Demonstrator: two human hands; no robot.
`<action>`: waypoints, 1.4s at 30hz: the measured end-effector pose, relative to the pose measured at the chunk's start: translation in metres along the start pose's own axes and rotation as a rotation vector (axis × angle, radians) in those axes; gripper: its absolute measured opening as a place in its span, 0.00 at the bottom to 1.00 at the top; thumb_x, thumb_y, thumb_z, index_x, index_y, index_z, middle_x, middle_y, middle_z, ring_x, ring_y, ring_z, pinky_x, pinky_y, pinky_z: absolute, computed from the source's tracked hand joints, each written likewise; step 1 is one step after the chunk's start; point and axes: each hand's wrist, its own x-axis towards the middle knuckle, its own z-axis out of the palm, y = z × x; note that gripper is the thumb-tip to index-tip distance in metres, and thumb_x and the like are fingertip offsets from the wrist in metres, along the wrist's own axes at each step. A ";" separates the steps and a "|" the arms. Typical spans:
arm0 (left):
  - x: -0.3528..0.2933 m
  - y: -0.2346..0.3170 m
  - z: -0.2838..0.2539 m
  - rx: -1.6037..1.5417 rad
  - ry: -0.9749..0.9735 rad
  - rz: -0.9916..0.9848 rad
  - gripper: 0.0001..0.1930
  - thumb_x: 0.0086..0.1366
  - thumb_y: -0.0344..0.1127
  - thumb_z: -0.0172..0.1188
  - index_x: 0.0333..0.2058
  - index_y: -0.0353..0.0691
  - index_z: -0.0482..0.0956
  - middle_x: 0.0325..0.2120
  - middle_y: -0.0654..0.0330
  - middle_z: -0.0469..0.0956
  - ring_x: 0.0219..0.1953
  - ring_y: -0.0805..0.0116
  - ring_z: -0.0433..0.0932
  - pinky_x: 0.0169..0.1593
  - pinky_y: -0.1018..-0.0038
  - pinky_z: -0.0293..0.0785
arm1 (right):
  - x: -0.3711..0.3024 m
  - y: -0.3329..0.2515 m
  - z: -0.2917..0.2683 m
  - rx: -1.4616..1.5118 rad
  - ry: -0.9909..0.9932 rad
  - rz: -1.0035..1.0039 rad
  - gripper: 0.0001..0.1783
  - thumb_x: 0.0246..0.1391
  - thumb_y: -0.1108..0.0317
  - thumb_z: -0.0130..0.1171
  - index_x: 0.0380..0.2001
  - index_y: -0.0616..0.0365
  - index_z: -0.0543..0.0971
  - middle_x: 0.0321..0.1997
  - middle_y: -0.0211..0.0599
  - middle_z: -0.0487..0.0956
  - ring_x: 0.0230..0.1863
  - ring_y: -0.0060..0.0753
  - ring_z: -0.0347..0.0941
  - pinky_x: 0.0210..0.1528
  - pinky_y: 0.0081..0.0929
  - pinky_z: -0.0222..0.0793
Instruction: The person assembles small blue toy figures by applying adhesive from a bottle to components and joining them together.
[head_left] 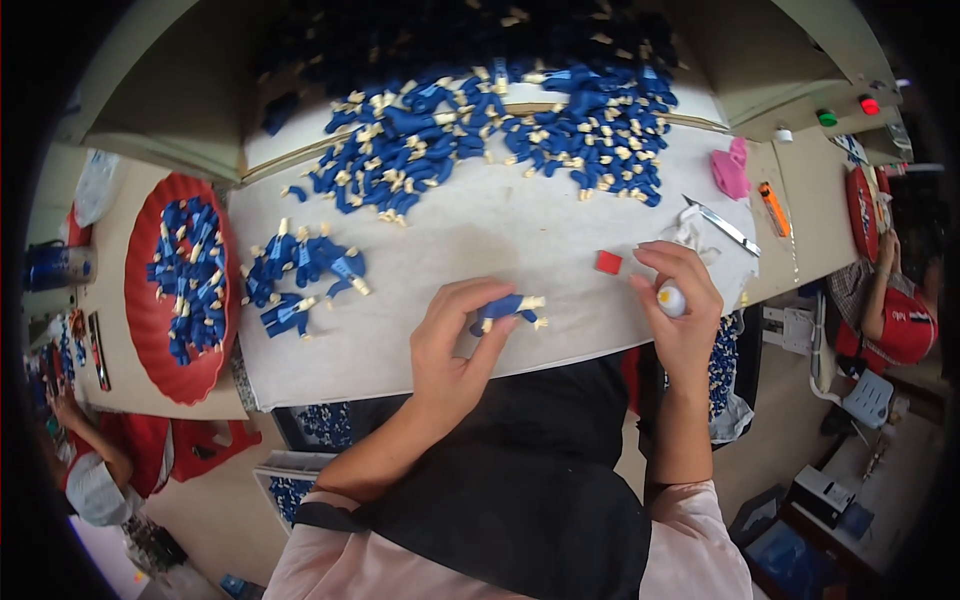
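Note:
My left hand (455,335) is closed around a small blue doll-like figure part (508,308) with cream ends, held just above the near part of the white worktop (420,275). My right hand (685,310) curls around a small white bottle (671,299), its round end with a yellow spot facing up between thumb and fingers. Between the hands, nearer the right one, lies a small red block-like piece (608,262). Left of my left hand, several blue figures (305,265) with cream ends lie in a loose group.
Large heaps of blue and cream pieces (400,140) fill the far side. A red scalloped tray (140,300) of figures stands left. Tweezers (722,225), a pink cloth (731,170) and an orange cutter (773,210) lie right. Other people work at both sides.

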 end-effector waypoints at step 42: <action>0.000 -0.002 0.012 -0.279 0.022 -0.055 0.12 0.53 0.22 0.54 0.38 0.32 0.67 0.36 0.55 0.71 0.39 0.70 0.71 0.44 0.77 0.67 | 0.003 -0.004 0.016 -0.151 -0.175 -0.102 0.18 0.24 0.83 0.59 0.27 0.60 0.74 0.31 0.38 0.71 0.31 0.38 0.70 0.32 0.25 0.66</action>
